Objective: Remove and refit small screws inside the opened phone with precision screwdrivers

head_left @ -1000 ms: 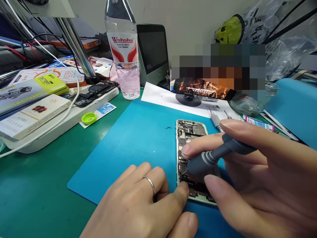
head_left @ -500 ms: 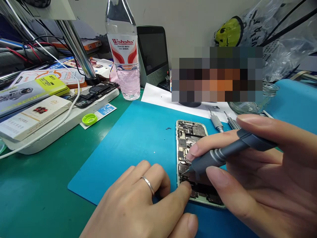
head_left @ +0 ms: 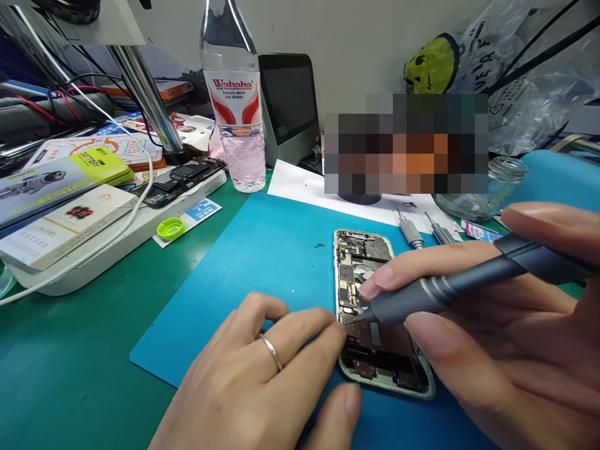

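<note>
An opened smartphone with its inner boards bare lies on the blue mat. My right hand grips a dark grey pen-shaped precision screwdriver between thumb and fingers. Its thin tip points down at the phone's left side, just below the middle. My left hand, a silver ring on one finger, rests on the mat with fingers extended. Its foremost fingertips touch the phone's left edge, close to the screwdriver tip. The left thumb stays apart, below them. My right hand and the tool cover part of the phone's right side.
Two small grey screwdrivers lie behind the phone by a white sheet. A water bottle, a dark-screened device and a glass jar stand at the back. Boxes and a white cable are at left.
My left fingers have drawn back from over the phone to its left edge, straightening out. My right hand has shifted right, and the screwdriver lies flatter, its tip still at the phone's left side.
</note>
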`<action>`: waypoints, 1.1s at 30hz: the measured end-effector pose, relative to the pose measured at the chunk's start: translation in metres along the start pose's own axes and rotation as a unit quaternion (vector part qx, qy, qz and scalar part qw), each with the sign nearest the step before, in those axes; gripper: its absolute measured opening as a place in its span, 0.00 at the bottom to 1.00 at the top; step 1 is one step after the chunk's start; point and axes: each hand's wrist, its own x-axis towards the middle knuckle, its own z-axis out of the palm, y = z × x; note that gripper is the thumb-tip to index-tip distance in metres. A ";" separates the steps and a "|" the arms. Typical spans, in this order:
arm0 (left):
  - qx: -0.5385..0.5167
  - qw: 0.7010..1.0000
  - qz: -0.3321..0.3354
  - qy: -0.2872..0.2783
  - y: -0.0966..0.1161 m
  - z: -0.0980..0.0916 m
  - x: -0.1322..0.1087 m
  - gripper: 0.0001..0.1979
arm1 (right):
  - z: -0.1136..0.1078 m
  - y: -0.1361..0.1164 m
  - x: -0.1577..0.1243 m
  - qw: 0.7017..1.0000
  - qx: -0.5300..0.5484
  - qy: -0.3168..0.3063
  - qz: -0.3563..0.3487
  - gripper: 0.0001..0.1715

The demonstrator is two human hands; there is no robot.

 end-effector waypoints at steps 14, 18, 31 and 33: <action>0.110 0.964 -0.242 -0.016 0.004 0.003 -0.011 0.24 | -0.001 0.009 -0.004 0.998 -0.052 0.028 0.017 0.50; 0.049 0.950 -0.307 0.008 0.013 0.004 -0.011 0.25 | 0.001 0.009 0.001 0.997 0.020 0.073 0.033 0.39; 0.133 0.990 0.006 -0.051 -0.002 0.007 -0.008 0.19 | 0.005 0.008 0.004 0.998 0.062 -0.016 0.028 0.33; 0.181 0.981 0.034 -0.069 0.000 0.010 -0.010 0.22 | 0.005 0.007 0.004 0.997 0.069 -0.004 0.026 0.33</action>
